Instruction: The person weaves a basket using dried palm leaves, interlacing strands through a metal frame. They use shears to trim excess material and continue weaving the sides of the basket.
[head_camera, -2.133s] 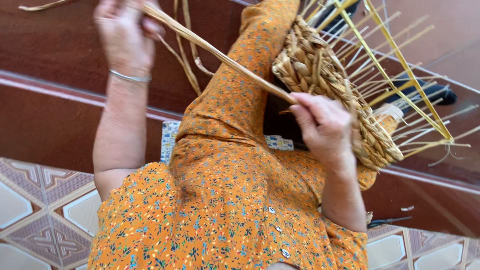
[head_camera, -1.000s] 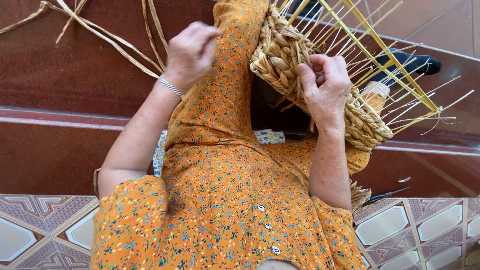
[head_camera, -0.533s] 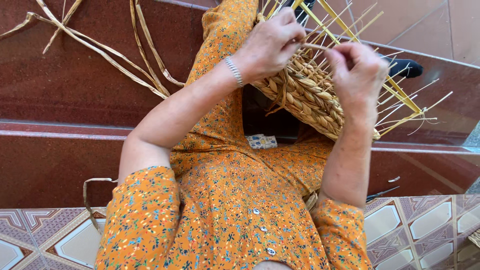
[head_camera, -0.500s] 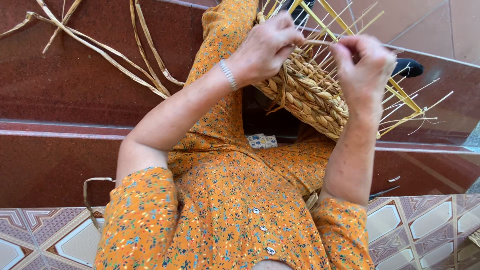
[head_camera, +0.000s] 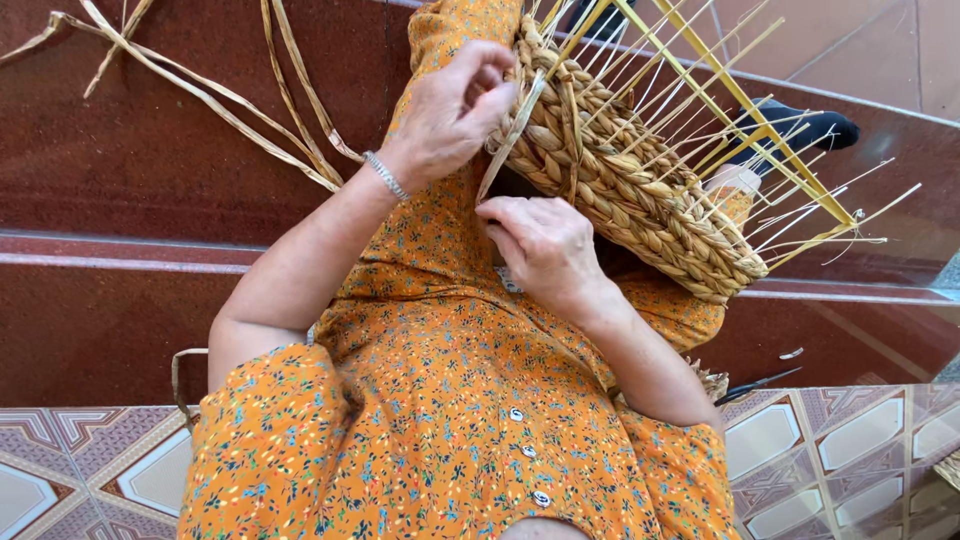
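Bright daylight, soft shadows, sharp focus

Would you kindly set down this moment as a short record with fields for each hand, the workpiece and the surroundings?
Left hand: left hand pinches a flat straw strand at the basket's rim.
Right hand: right hand lies just below the basket, fingertips at the strand's lower end.
Workpiece: half-woven basket, braided wall, thin yellow stakes sticking out, resting on the lap.
Clothing: orange flowered dress; bracelet on the left wrist.
Surroundings: loose straw strips on dark red steps; scissors near patterned tiles.
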